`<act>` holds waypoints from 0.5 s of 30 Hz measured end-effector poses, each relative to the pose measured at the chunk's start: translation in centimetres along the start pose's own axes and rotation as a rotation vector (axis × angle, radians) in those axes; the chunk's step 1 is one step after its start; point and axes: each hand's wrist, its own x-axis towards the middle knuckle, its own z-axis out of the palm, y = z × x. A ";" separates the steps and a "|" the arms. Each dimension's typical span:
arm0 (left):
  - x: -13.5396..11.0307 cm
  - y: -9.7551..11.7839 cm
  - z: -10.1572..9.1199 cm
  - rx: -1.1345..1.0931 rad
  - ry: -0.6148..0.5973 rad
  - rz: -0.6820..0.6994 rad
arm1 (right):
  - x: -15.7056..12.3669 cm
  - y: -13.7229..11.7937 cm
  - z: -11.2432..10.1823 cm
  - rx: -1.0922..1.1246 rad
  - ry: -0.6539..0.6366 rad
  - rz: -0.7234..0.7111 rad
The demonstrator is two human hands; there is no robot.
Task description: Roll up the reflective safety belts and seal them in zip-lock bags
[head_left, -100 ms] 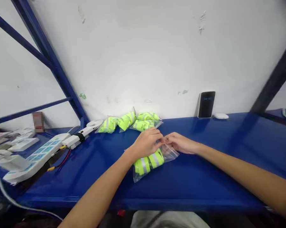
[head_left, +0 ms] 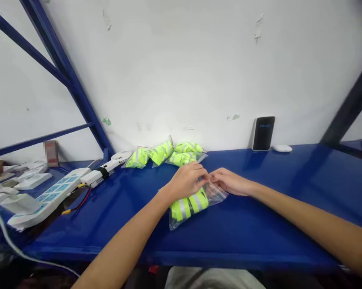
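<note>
Power strip [head_left: 48, 198], fan [head_left: 121, 155], black device [head_left: 263, 133] against wall.

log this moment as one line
left hand: pinching clear zip bag top | right hand: pinching same edge | bag: holds yellow reflective bands, lies on blue table

Clear glossy plastic bag [head_left: 212, 192]; smooth painted-metal table [head_left: 259, 224].

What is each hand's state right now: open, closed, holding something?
Left hand: closed, pinching the top edge of the clear bag of yellow reflective bands.
Right hand: closed, pinching the same bag edge.
</note>
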 end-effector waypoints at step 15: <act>-0.1 0.1 -0.1 0.004 -0.048 -0.046 | -0.5 -0.6 0.0 -0.162 -0.061 -0.149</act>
